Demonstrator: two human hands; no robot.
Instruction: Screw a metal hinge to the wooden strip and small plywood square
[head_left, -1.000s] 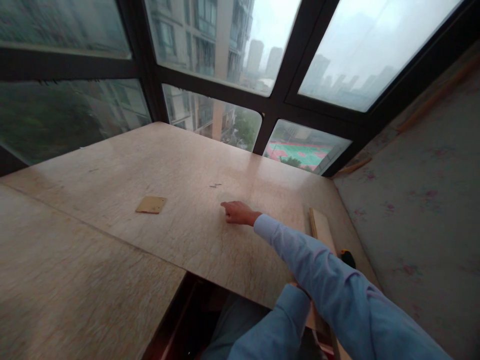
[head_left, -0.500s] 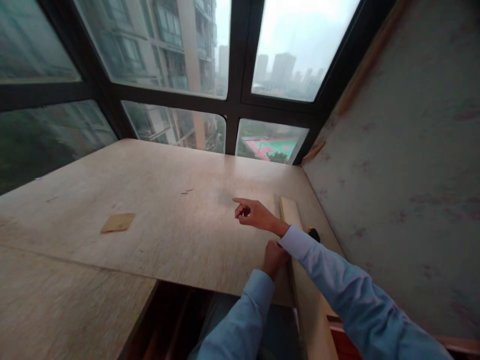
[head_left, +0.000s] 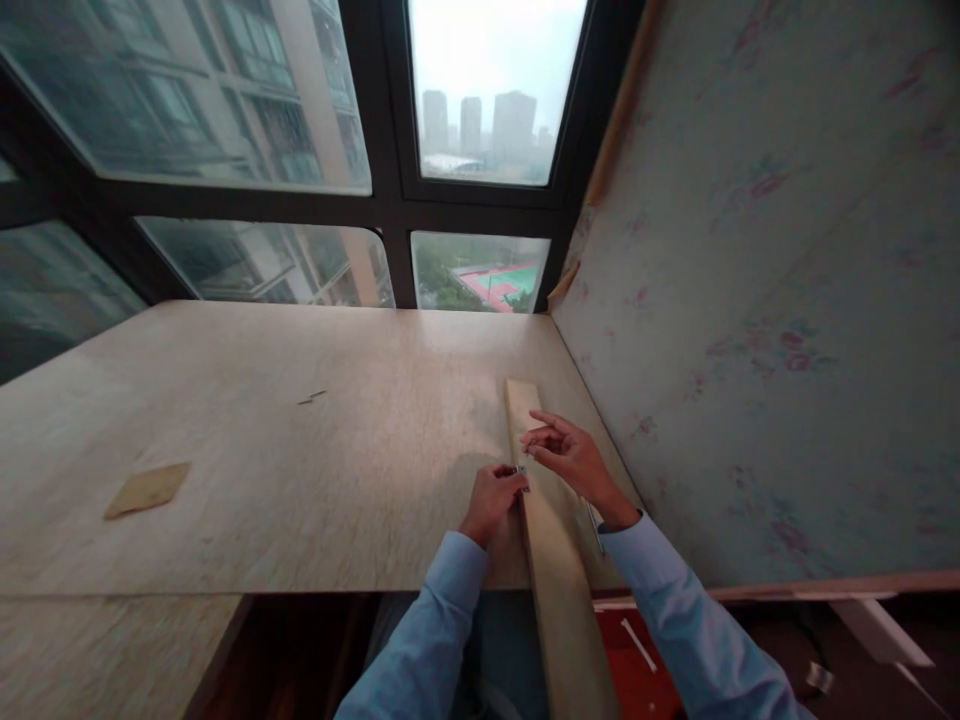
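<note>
A long pale wooden board [head_left: 559,560] lies along the right part of the worktop and runs out over its front edge. My left hand [head_left: 491,500] is closed at the board's left edge, pinching a small shiny metal piece [head_left: 520,470] against it. Just above the board, my right hand [head_left: 574,460] pinches something tiny and dark between thumb and index finger, too small to name. Its other fingers are stretched out. Beside the board, partly hidden under my right wrist, lies a thin metal rod [head_left: 594,525].
Two thin dark pieces [head_left: 311,398] lie on the pale worktop [head_left: 360,500]. Farther left is a flat tan piece [head_left: 148,490]. Dark-framed windows stand behind, and a flower-papered wall [head_left: 750,400] rises at the right. Something red [head_left: 637,650] sits below the front edge.
The view has turned right. My right hand has drawn back from over the worktop to above the board, close to my left hand. My left hand is still at the board's left edge.
</note>
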